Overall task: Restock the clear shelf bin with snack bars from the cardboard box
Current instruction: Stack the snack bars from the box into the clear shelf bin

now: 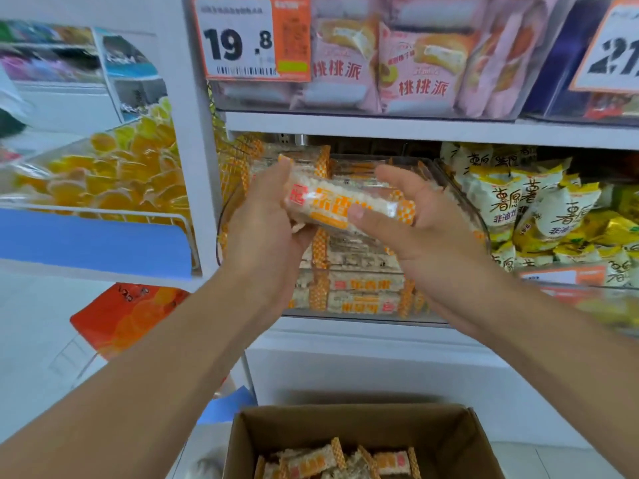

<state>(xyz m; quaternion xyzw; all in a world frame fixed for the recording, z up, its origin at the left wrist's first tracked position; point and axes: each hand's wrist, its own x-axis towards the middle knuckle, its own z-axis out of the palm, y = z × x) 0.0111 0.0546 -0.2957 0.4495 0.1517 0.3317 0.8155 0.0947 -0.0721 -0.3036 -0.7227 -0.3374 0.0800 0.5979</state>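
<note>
Hands come first in the head view, the only view we have. Our left hand (pixel 266 216) and our right hand (pixel 420 219) hold a small bunch of snack bars (pixel 345 209) between them, up in front of the clear bin (pixel 480 223) on the shelf (pixel 363 127). The left fingers curl round the left end of the bars, and the right thumb lies over the front while the right fingers cup the back. We think we use two hands so the bars stay flat and side by side and do not slip apart. We hold them long way across, the same way the bars already lie in the bin, so they can stack neatly on top. The bin has bars in its lower part and room near the top. The cardboard box (pixel 460 440) sits open below, close to us, so each trip up is short. More bars (pixel 332 461) still lie in it, so we guess the job is not done. Yellow snack bags (pixel 539 209) fill the next bin on the right, and pink cake packs (pixel 408 63) sit above beside a price tag (pixel 238 36).
</note>
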